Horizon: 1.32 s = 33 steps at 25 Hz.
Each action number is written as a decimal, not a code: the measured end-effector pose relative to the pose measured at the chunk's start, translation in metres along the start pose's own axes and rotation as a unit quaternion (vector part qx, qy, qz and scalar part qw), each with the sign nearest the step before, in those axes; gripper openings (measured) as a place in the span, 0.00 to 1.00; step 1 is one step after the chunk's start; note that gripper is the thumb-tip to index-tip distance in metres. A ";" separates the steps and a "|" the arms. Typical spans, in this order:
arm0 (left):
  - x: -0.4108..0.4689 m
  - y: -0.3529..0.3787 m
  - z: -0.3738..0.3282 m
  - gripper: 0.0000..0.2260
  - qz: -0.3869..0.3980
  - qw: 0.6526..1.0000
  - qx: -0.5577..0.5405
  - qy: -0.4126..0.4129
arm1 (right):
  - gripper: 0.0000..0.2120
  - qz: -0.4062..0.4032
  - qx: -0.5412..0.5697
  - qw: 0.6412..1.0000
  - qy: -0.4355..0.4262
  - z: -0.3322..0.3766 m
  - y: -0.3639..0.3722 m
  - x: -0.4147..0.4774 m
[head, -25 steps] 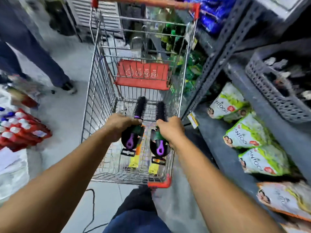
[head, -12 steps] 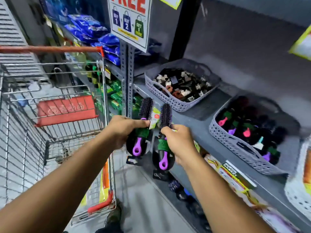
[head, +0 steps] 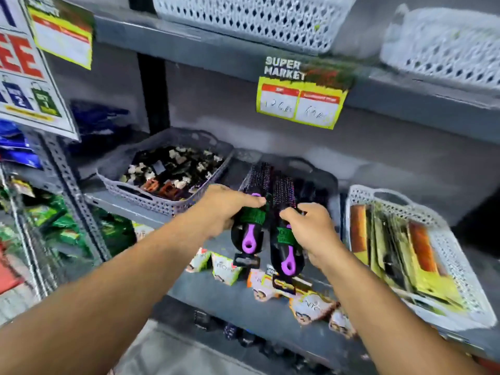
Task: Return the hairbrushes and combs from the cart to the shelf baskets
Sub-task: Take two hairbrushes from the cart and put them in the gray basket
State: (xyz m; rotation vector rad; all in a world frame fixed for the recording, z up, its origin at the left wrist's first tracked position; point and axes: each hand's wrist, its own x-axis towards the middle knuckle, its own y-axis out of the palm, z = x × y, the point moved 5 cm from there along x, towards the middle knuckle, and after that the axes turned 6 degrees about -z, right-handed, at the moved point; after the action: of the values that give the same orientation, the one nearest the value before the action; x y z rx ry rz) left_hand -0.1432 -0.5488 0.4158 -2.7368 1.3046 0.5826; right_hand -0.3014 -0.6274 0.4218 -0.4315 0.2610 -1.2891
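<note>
My left hand (head: 224,209) grips a black round hairbrush (head: 248,234) with a purple handle and a green label. My right hand (head: 311,231) holds a second, matching hairbrush (head: 284,255) the same way. Both brushes point bristles-first over the front rim of a dark grey shelf basket (head: 322,174), which is mostly hidden behind them and my hands. Dark brushes lie inside it. The cart is out of view.
A grey basket (head: 130,190) of hair clips sits to the left, and a white basket (head: 460,269) of packaged combs to the right. White baskets (head: 243,20) stand on the shelf above, over a yellow price tag (head: 301,101). Packets lie on the lower shelf (head: 232,301).
I have turned from the cart to the shelf. Both hands carried the two brushes up and right, from over the cart to the front of the dark basket.
</note>
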 end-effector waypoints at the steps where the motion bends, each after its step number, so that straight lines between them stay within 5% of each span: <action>1: 0.009 0.015 -0.005 0.06 0.014 1.000 0.007 0.001 | 0.09 -0.010 -0.013 1.000 0.008 -0.003 -0.008 0.014; 10: 0.104 0.087 -0.027 0.18 -0.015 0.989 0.150 0.003 | 0.15 -0.100 -0.123 0.985 0.074 -0.022 -0.040 0.124; 20: 0.134 0.102 0.014 0.21 -0.048 0.921 0.385 0.031 | 0.19 -0.021 -0.352 0.932 0.089 -0.068 -0.007 0.144; 33: 0.119 0.104 0.012 0.18 -0.137 0.829 0.537 0.076 | 0.36 0.018 -0.350 0.932 0.088 -0.068 -0.009 0.128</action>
State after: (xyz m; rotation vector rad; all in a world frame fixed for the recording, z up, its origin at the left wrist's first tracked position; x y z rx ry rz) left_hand -0.1578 -0.7008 0.3737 -1.9216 0.8052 -0.3446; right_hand -0.3045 -0.7636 0.3720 -0.9107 0.8913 -1.1722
